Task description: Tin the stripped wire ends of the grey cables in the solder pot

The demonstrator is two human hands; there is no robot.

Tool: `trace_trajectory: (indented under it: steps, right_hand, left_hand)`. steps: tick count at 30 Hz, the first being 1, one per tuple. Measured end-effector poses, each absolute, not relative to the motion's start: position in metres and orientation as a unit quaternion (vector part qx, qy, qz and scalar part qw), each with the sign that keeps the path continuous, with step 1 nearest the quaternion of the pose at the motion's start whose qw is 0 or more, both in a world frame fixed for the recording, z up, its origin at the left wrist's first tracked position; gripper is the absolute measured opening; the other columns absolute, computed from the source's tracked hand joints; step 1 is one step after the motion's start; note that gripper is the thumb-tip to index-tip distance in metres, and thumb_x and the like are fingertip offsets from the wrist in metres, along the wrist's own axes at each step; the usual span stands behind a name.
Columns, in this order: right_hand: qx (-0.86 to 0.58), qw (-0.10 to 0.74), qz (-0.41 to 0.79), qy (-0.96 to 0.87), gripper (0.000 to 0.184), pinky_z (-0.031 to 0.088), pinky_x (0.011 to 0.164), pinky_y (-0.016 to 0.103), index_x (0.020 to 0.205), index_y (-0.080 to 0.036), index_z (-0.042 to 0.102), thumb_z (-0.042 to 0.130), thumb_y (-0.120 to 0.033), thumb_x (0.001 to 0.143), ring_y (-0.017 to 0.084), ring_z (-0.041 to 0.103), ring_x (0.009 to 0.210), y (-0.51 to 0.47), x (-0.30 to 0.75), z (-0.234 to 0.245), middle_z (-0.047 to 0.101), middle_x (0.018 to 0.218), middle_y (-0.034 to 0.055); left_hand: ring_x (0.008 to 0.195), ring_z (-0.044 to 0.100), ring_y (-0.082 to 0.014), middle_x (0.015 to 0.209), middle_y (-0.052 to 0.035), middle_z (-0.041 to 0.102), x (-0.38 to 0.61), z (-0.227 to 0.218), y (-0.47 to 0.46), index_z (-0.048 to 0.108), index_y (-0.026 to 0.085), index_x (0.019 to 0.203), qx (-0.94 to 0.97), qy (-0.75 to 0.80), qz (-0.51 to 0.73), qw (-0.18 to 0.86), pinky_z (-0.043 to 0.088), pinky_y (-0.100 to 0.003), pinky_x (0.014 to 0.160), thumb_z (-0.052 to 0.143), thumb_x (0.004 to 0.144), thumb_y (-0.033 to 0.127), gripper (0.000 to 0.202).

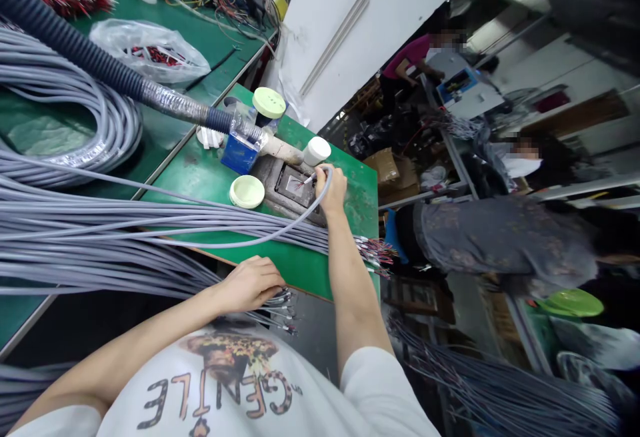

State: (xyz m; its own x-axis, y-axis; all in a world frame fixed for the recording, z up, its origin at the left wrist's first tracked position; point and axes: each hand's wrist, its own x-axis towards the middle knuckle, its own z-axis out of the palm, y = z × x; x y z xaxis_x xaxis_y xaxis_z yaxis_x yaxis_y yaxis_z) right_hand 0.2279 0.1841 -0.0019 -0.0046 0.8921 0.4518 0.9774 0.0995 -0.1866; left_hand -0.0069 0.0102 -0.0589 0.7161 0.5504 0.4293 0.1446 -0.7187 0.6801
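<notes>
My right hand (332, 190) pinches a grey cable (320, 204) near its end. The cable bends in a loop round the hand, and its thin bare wires point at the shiny square in a solder pot (283, 200). A fan of grey cables (240, 220) crosses the green table (195, 174) beneath my right forearm, with coloured wire ends (375, 254) at the right. My left hand (255, 282) is closed at the front table edge, over a lower bundle of grey cables (165, 270). Its fingertips are hidden, so what it holds cannot be made out.
A ribbed hose (120, 80) with a pale nozzle (285, 149) reaches over the pot. Close by are a pale green lid (247, 192), a white cup (317, 150) and a blue box (240, 152). Coiled cable (115, 124) lies left. Other people work at the right.
</notes>
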Motion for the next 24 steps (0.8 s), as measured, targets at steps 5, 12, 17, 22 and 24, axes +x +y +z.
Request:
trace_trajectory:
  steps: [5, 12, 17, 22, 24]
  right_hand:
    - [-0.672, 0.235, -0.077, -0.698, 0.027, 0.038, 0.079, 0.034, 0.090, -0.020, 0.063, 0.041, -0.033, 0.094, 0.023, 0.055, 0.084, 0.185, 0.226, -0.001, 0.067, 0.083, 0.0069]
    - [-0.574, 0.368, -0.062, -0.729, 0.026, 0.045, 0.088, 0.038, 0.098, -0.022, 0.066, 0.043, -0.034, 0.094, 0.022, 0.060, 0.093, 0.129, 0.215, 0.034, 0.069, 0.094, 0.0066]
    - [-0.402, 0.410, -0.008, -0.819, 0.027, 0.051, 0.091, 0.044, 0.115, -0.029, 0.064, 0.055, -0.026, 0.089, 0.024, 0.061, 0.110, 0.057, 0.202, 0.043, 0.069, 0.112, 0.0063]
    - [-0.343, 0.380, 0.004, -0.859, 0.042, 0.054, 0.089, 0.047, 0.127, -0.031, 0.056, 0.059, -0.017, 0.086, 0.025, 0.058, 0.118, -0.002, 0.184, 0.021, 0.070, 0.114, 0.0062]
    - [-0.348, 0.379, 0.009, -0.858, 0.043, 0.055, 0.088, 0.046, 0.127, -0.030, 0.056, 0.059, -0.017, 0.086, 0.024, 0.057, 0.119, -0.018, 0.179, 0.010, 0.071, 0.111, 0.0066]
  left_hand:
    - [0.086, 0.057, -0.0173, 0.089, -0.0074, 0.068, -0.004, -0.063, 0.011, 0.066, 0.019, 0.101, 0.868, 0.201, 0.311, 0.330, 0.038, -0.030, 0.074, 0.042, 0.095, 0.030, 0.027]
    - [0.091, 0.067, -0.0203, 0.102, -0.0095, 0.072, -0.034, -0.003, 0.011, 0.070, 0.020, 0.107, 0.710, 0.047, 0.236, 0.662, 0.050, -0.030, 0.082, 0.055, 0.089, 0.034, 0.028]
    - [0.086, 0.070, -0.0224, 0.095, -0.0104, 0.074, -0.045, 0.015, 0.010, 0.071, 0.020, 0.109, 0.541, 0.019, 0.175, 0.822, 0.054, -0.032, 0.078, 0.064, 0.083, 0.040, 0.034]
    - [0.069, 0.064, -0.0129, 0.083, -0.0071, 0.073, -0.012, -0.021, 0.013, 0.073, 0.015, 0.101, 0.360, 0.261, 0.389, 0.807, 0.052, -0.027, 0.070, 0.075, 0.071, 0.042, 0.040]
    - [0.066, 0.061, -0.0113, 0.078, -0.0057, 0.072, -0.003, -0.029, 0.013, 0.074, 0.014, 0.095, 0.328, 0.278, 0.428, 0.795, 0.050, -0.025, 0.068, 0.074, 0.071, 0.044, 0.038]
